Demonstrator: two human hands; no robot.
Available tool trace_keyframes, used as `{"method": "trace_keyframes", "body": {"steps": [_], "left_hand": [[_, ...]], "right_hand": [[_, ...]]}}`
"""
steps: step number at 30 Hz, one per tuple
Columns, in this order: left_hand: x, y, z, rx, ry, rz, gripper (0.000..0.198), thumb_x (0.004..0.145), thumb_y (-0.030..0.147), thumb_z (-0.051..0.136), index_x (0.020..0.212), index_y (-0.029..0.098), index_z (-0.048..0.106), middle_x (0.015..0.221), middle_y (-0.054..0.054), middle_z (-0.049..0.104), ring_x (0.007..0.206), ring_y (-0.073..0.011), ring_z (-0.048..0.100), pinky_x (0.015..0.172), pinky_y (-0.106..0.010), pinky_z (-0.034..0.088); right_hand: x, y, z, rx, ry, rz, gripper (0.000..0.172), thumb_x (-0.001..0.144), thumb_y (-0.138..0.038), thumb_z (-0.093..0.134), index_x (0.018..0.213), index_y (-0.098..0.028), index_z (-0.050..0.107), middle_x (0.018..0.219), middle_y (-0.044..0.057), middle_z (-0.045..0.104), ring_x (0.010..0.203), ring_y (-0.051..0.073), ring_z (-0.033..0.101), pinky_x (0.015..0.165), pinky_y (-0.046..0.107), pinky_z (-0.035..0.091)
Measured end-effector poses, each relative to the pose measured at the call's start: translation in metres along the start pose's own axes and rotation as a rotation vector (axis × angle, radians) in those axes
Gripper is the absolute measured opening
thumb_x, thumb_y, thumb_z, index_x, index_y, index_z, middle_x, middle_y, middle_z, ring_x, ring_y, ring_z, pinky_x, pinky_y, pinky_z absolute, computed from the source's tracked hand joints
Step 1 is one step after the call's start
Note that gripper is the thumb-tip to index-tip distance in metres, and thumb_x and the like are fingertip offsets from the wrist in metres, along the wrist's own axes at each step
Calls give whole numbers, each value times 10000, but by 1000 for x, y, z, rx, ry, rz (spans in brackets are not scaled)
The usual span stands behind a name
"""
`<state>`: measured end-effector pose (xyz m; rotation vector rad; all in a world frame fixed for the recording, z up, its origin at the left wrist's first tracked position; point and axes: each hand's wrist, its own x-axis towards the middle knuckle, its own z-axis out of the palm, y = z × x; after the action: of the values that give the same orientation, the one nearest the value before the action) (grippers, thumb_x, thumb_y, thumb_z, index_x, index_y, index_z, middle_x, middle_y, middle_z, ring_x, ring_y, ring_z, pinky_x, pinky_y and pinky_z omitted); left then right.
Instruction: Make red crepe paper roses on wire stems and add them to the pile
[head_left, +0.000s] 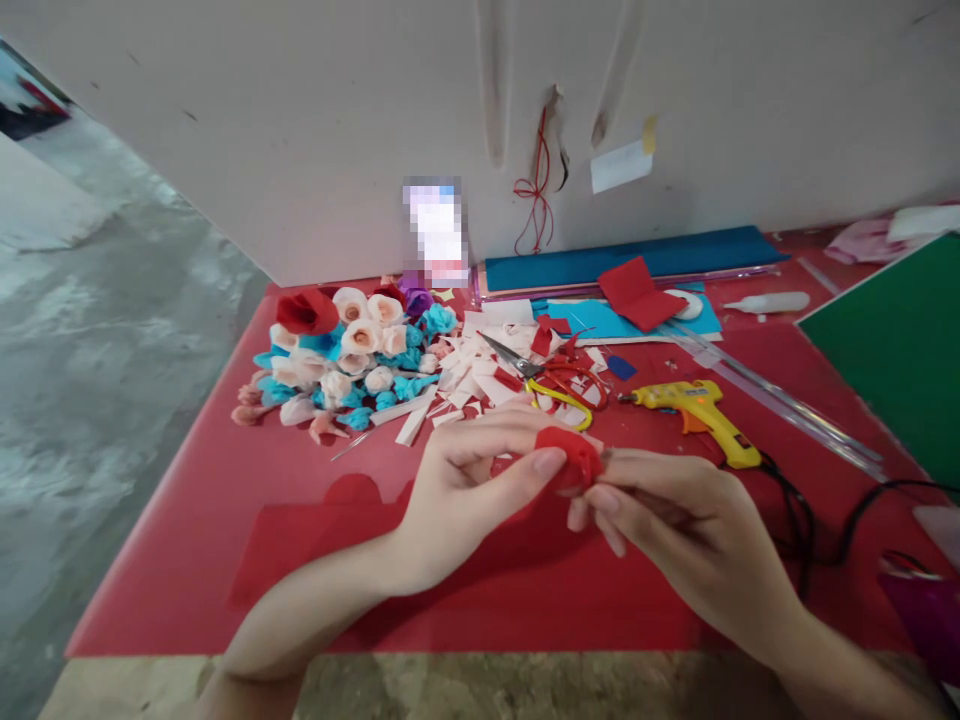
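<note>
A small red paper flower (571, 458) is held between both hands over the middle of the red table. My left hand (472, 490) pinches its left side, thumb on the front. The fingertips of my right hand (679, 520) are closed on its right edge. Just behind the hands lie scissors (559, 385) with yellow and red handles, on pale and red paper scraps (472, 365). A yellow glue gun (701, 410) rests behind my right hand. Red paper (300, 545) lies flat to the left of my left forearm.
Paper flowers (360, 340) in red, white and blue are heaped at the back left. Blue paper (637, 255), a folded red piece (637, 295), a white bottle (772, 302) and clear strips lie at the back. A green board (900, 350) and black cable (855, 515) are at right.
</note>
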<state>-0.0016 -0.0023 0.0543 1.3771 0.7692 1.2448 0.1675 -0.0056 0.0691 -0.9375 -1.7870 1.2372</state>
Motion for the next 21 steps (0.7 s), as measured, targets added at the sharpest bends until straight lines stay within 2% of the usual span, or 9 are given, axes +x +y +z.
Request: {"method": "trace_keyframes", "body": {"steps": [4,7,10,15,21], "left_hand": [[-3,-4,1,-100,-13,-65,181,835,164,552,810,234,717,939,-27,708,881,-181,633,860,-361,491],[-6,-6,3,-153,-21,-115,183,831,155,553,782,228,714,1017,-32,683,924,-192,627,879,-370,495],[-7,-6,4,-204,-28,-144,178,832,155,549,800,229,708,1068,-37,659,893,-191,639,832,-371,529],[-5,-4,4,-102,-5,-74,121,785,165,618,821,227,715,1000,-41,690,963,-215,631,864,-377,526],[-1,0,2,59,-8,33,186,747,99,648,871,224,710,935,-11,710,905,-139,632,875,-277,502]], "right_hand": [[-1,4,0,19,-1,26,230,864,-172,499,655,-145,592,524,-39,533,461,24,465,452,106,364],[-2,7,2,53,8,32,209,868,-182,499,678,-154,581,536,-44,528,466,25,467,467,107,376],[-4,8,3,74,19,10,191,866,-188,505,691,-162,575,568,-39,550,470,29,474,472,110,389],[-6,9,3,72,35,-5,167,865,-182,506,710,-177,568,567,-42,532,471,37,488,474,120,401],[-4,12,5,61,40,-45,163,859,-152,512,701,-169,550,552,-45,516,479,34,478,474,121,389]]}}
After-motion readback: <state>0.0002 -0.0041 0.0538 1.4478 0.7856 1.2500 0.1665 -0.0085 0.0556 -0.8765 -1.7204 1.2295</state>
